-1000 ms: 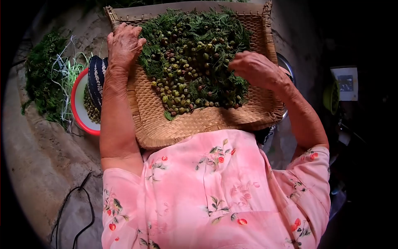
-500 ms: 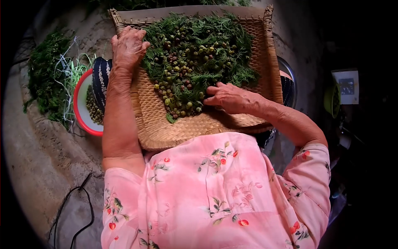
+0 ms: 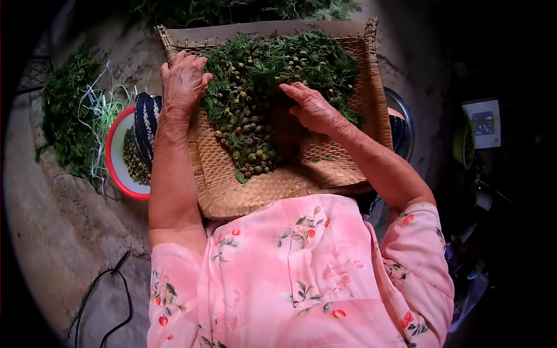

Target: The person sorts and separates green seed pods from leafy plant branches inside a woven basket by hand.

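Across my lap lies a woven winnowing basket (image 3: 232,194), spread with feathery green conifer sprigs (image 3: 316,49) and small round greenish-brown cones (image 3: 252,153). My left hand (image 3: 184,81) is at the basket's left rim, fingers curled over it beside the sprigs. Over the middle of the heap is my right hand (image 3: 310,107), its fingertips closed at a dark, blurred leafy sprig (image 3: 270,75). Shadow under this hand hides part of the heap. Loose cones gather toward the near left, with a few leaf bits on the bare weave.
A red-rimmed white basin (image 3: 115,169) holding small round pieces stands left of the basket. Beyond it are pale plastic strips (image 3: 103,124) and piled greenery (image 3: 67,110). A metal basin (image 3: 406,107) is partly hidden at right. A black cord (image 3: 87,298) lies on the floor.
My right hand has moved up and away from me over the heap, and greenery near its fingers has shifted with it. The left hand stays at the rim.
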Motion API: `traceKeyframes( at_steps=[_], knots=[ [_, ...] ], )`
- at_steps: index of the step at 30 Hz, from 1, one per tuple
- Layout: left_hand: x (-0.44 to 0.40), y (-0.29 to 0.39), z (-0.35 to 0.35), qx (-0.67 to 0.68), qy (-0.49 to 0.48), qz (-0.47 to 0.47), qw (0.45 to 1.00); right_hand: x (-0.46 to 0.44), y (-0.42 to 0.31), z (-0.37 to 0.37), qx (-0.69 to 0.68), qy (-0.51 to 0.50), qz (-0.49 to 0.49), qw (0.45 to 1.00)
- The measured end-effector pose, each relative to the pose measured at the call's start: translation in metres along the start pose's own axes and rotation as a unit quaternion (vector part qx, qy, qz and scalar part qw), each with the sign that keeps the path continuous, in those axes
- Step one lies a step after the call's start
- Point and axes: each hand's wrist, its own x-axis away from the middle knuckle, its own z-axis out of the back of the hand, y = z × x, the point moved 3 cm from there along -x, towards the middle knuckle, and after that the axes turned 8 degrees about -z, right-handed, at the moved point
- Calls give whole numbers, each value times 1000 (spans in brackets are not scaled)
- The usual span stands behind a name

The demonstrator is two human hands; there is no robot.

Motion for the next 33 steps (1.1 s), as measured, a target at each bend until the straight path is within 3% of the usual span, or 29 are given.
traceKeyframes(
  at_steps=[5, 8, 11, 13, 15, 17, 19, 21, 25, 27, 32, 33],
  knots=[
    [0, 1, 3, 4, 0, 3, 1000, 1, 34, 26, -201, 50, -52, 977],
    [0, 1, 2, 5, 9, 0, 1000, 10, 38, 39, -279, 96, -153, 943],
    [0, 1, 3, 9, 14, -7, 1000, 20, 22, 40, -253, 149, -138, 946],
    [0, 1, 3, 9, 10, -9, 1000, 28, -7, 33, -118, 176, -17, 977],
    [0, 0, 2, 10, 30, -19, 999, 37, -35, 10, -59, 89, 49, 993],
    [1, 1, 2, 9, 32, -17, 999, 46, -67, -13, -110, -110, 55, 986],
    [1, 1, 2, 7, 29, -16, 999, 54, -82, -50, -178, -237, 118, 948],
    [1, 0, 0, 6, 32, -16, 999, 62, -95, -74, -138, -298, 141, 934],
    [2, 0, 1, 2, 23, -7, 1000, 51, -94, -86, -88, -261, 66, 959],
    [1, 1, 2, 8, 16, -3, 1000, 43, -91, -81, -32, -184, 87, 979],
    [1, 3, 4, 2, 21, -5, 1000, 4, -45, -57, -104, -21, 55, 993],
    [0, 4, 6, -2, -18, 13, 1000, -2, -34, -46, -126, 2, 40, 991]
  ],
)
